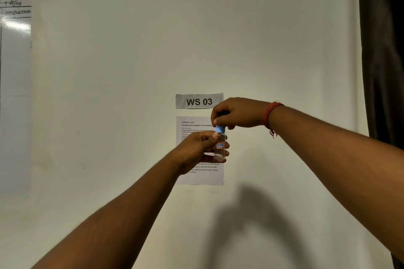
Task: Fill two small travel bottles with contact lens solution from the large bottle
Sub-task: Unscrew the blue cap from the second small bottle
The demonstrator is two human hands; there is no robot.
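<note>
A small clear travel bottle (220, 146) with a red-edged label is held upright in the air in front of the wall. My left hand (197, 148) is wrapped around its body from the left. A light blue cap (220, 129) sits on top of the bottle, and my right hand (236, 113) pinches that cap from above with its fingertips. A red thread band circles my right wrist. The large bottle and the second travel bottle are out of view.
A white wall fills the view. A "WS 03" sign (199, 101) and a printed task sheet (200, 172) hang behind the hands. A whiteboard (15, 94) is at the left edge and a dark curtain (382, 50) at the right.
</note>
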